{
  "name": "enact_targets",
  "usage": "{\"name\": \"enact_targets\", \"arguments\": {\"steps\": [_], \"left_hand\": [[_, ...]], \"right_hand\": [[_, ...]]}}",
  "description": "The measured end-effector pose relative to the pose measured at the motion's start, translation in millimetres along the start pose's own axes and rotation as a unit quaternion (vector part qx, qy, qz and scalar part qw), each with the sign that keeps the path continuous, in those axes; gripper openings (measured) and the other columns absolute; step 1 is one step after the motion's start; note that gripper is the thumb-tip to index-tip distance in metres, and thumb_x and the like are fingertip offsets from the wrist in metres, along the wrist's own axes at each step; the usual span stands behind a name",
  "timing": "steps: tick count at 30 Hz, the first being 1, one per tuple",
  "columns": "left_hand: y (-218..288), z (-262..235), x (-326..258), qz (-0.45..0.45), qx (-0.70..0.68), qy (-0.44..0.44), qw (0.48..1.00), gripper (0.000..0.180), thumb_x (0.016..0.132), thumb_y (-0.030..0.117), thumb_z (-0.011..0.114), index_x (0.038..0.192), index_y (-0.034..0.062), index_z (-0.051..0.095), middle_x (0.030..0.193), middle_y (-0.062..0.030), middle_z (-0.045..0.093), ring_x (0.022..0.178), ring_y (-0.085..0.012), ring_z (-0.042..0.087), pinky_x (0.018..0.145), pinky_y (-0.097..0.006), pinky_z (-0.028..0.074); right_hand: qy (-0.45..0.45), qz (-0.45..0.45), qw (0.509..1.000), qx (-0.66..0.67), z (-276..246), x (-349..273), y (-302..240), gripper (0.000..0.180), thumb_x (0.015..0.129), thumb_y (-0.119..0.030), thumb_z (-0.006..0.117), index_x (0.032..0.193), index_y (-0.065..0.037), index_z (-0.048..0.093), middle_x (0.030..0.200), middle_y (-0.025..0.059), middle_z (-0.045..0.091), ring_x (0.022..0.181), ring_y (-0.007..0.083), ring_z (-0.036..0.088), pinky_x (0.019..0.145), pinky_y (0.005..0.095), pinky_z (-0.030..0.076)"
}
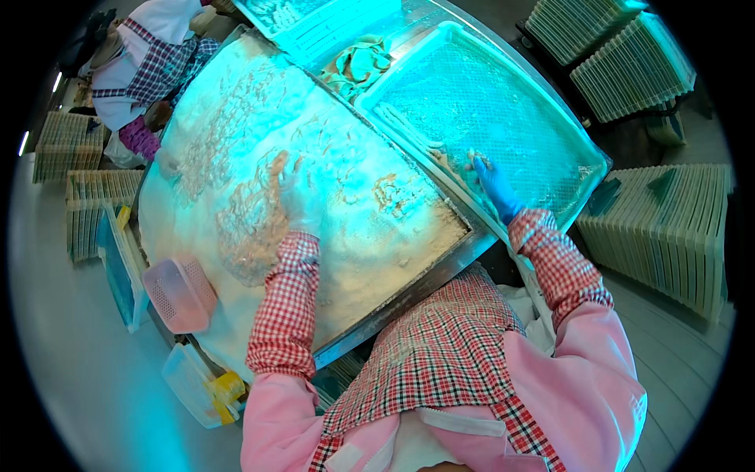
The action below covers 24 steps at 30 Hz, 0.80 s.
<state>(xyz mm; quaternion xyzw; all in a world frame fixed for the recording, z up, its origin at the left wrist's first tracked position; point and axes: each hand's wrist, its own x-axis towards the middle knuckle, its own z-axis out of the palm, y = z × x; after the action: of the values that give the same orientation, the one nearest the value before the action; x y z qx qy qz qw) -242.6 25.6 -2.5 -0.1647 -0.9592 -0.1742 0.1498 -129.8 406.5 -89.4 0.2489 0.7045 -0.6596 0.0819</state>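
Note:
My left hand, in a pale powder-dusted glove, is down in the white flour-like powder on the wide metal-edged table. Next to its fingers lie tan, lumpy pieces coated in powder; glare and powder blur the fingers, so their grip cannot be made out. My right hand, in a blue glove, is over the near left edge of a mesh-bottomed tray. Its fingers are closed on a small pale piece. A short row of pale strips lies along that tray's left side.
A pink perforated basket and a clear tub are at the table's left edge. A white crate and a crumpled cloth-like heap lie at the far side. Stacked trays stand to the right. A co-worker is far left.

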Motion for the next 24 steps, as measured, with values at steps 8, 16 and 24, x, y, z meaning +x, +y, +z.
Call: {"name": "enact_targets", "arguments": {"steps": [8,16,24], "left_hand": [[-16,18,52,0.122,0.162,-0.125,0.971,0.017,0.078,0.02,0.063,0.094,0.0147,0.066,0.116,-0.0083,0.059,0.098,-0.0293,0.058,0.077,-0.045,0.046],[-35,7,41,0.074,-0.025,-0.108,0.991,0.009,0.079,0.015,0.064,0.085,0.0106,0.061,0.093,-0.0098,0.062,0.086,-0.0293,0.059,0.07,-0.041,0.047],[-5,-41,-18,-0.02,-0.117,-0.144,0.982,0.013,0.082,0.012,0.062,0.094,0.0078,0.06,0.087,-0.0116,0.061,0.077,-0.0292,0.061,0.065,-0.039,0.049]], "right_hand": [[-0.15,0.003,0.988,-0.018,-39,24,4,0.055,0.097,-0.049,0.044,0.135,-0.011,0.05,0.124,0.0098,0.06,0.112,0.0203,0.057,0.096,0.036,0.045],[-0.098,-0.036,0.978,-0.183,-43,35,-23,0.052,0.098,-0.046,0.044,0.131,-0.007,0.054,0.123,0.0129,0.061,0.109,0.0199,0.059,0.091,0.034,0.047],[-0.115,-0.085,0.972,-0.187,24,82,-54,0.051,0.098,-0.044,0.046,0.127,-0.003,0.056,0.117,0.0185,0.064,0.108,0.0248,0.061,0.092,0.0369,0.046]]}}
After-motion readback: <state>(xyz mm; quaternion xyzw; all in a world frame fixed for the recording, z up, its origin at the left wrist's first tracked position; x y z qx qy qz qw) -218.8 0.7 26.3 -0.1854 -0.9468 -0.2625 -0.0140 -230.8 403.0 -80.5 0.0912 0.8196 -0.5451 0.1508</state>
